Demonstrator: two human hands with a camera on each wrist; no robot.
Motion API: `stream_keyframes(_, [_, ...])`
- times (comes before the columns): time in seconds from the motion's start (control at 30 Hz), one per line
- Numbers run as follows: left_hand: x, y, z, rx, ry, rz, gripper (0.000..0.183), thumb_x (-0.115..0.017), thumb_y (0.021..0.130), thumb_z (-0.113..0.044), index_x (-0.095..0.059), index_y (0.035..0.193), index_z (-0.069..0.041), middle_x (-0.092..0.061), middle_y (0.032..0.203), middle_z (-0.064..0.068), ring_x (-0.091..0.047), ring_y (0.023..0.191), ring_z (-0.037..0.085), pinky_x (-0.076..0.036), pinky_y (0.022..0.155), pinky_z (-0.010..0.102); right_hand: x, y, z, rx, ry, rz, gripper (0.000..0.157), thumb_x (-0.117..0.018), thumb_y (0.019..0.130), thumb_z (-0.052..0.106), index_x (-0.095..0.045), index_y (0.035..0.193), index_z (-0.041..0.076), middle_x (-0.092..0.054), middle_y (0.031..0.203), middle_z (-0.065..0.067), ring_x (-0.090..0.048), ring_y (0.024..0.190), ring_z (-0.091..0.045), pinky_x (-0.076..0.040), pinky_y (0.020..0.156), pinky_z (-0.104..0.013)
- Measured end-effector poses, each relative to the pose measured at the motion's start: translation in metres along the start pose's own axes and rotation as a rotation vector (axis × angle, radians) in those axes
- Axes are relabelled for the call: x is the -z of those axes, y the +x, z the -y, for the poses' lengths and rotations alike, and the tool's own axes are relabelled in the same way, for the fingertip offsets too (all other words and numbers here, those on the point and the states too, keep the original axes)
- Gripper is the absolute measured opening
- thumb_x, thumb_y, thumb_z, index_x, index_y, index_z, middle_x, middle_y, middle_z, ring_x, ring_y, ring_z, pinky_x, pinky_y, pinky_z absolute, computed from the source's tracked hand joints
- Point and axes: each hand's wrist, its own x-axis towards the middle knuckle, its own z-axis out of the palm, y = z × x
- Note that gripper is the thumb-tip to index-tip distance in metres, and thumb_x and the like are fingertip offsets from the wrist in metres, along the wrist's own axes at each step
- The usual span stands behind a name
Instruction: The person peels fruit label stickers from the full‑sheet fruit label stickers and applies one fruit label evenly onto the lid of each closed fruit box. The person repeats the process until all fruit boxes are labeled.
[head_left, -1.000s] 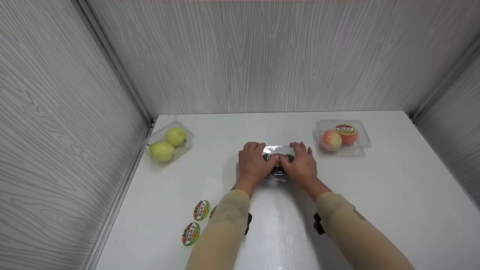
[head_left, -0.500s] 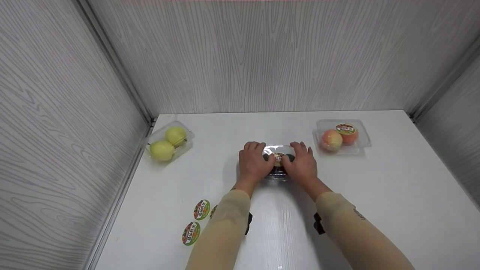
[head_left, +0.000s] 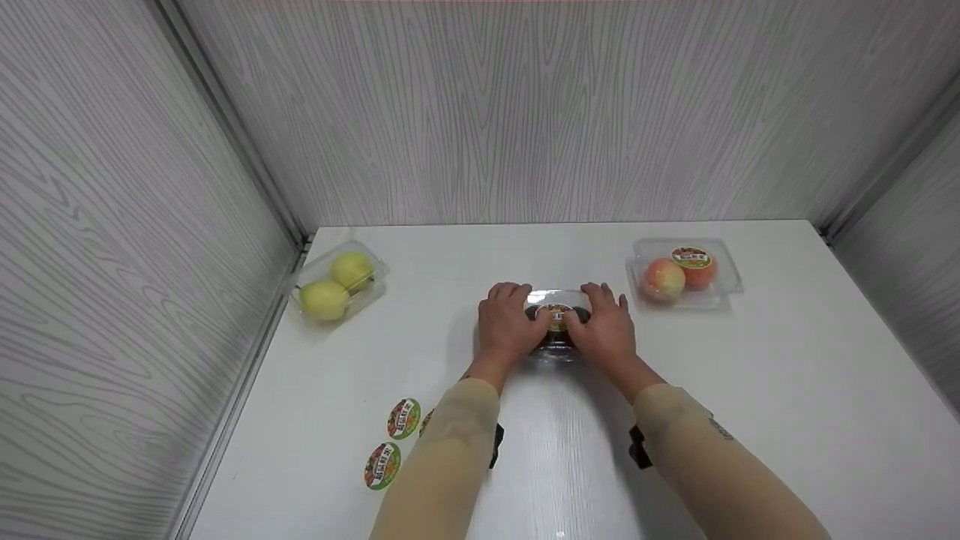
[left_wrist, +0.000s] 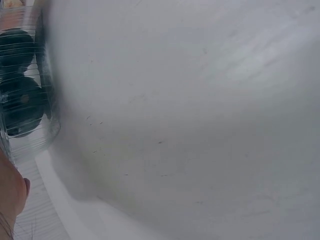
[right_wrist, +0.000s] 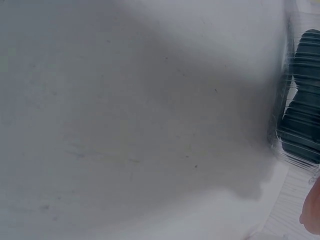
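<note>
A clear plastic fruit box (head_left: 555,352) sits mid-table in the head view, holding dark round fruits (left_wrist: 21,106). On its lid is a round colourful sticker (head_left: 557,318). My left hand (head_left: 507,324) holds the box's left side, its thumb on the sticker's left part. From the other side my right hand (head_left: 606,327) grips the box, thumb against the sticker's right part. Both sets of fingers reach toward the far corners. The wrist views catch only the ribbed box side and a bit of each hand; the thumbs partly cover the sticker.
At the back left lies a clear box with two yellow-green pears (head_left: 324,300). A clear box of two peach-like fruits (head_left: 664,280), with a similar sticker (head_left: 691,257), stands back right. Loose stickers (head_left: 382,466) lie front left, one partly under the left sleeve. Walls bound the table.
Both thumbs have shifted slightly apart over the sticker, leaving more of its middle showing. The box and the other things stay in place.
</note>
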Motion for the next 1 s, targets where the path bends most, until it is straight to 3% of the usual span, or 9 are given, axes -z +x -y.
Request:
stream_keyframes(0.3, [-0.0005,0.0005,0.0034,0.027,-0.025,0.111,0.066,-0.066,0.094,-0.054,-0.064,0.143,-0.010,-0.063,0.139,0.007,-0.052,0.139,0.027,-0.046,0.109,0.048,0.0033,-0.0042,-0.0032,0.031,0.005,0.027,0.069,-0.064,0.094,0.040,-0.052,0.150,0.003,-0.051,0.158,-0.019,-0.036,0.154,-0.038,-0.012,0.127,-0.060])
stream_keyframes(1.0, [-0.0021,0.0015,0.0039,0.021,0.004,0.152,0.080,-0.068,0.090,-0.067,-0.059,0.148,-0.012,-0.058,0.143,0.007,-0.048,0.141,0.026,-0.045,0.111,0.048,0.0024,-0.0041,-0.0060,0.041,-0.001,0.030,0.073,-0.067,0.093,0.044,-0.051,0.152,0.003,-0.051,0.159,-0.019,-0.037,0.154,-0.038,-0.012,0.127,-0.060])
